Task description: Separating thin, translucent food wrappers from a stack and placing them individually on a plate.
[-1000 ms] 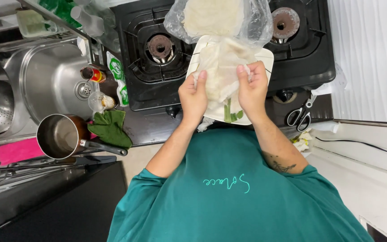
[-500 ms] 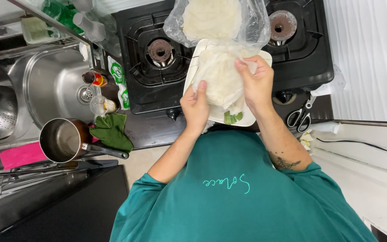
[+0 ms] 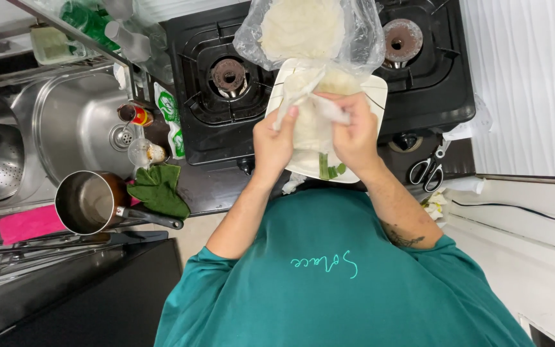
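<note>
Head view: two hands peel a thin white sheet above a plate on the stove

Head camera looks straight down at a person in a teal shirt standing at a black gas stove [image 3: 226,122]. At the upper centre of the frame the left hand [image 3: 274,142] and the right hand [image 3: 353,136] meet over a white square plate [image 3: 375,95] that rests on the stove's front edge. Each hand is closed in a pinch on a thin white flatbread sheet [image 3: 306,96], the left hand gripping one limp edge, the right hand gripping the part beside it; the sheet hangs crumpled between them, just above more pale sheets lying on the plate. Green stems show on the plate's lower edge. A clear plastic bag [image 3: 309,32] holding a stack of the same pale rounds lies at the top of the frame, touching the plate's far side.

Left of the stove, a steel sink [image 3: 72,128] fills the upper left. A small saucepan [image 3: 85,202] sits at the left on the table near a green cloth [image 3: 158,189]. Black-handled scissors [image 3: 428,168] lie at the right.
</note>
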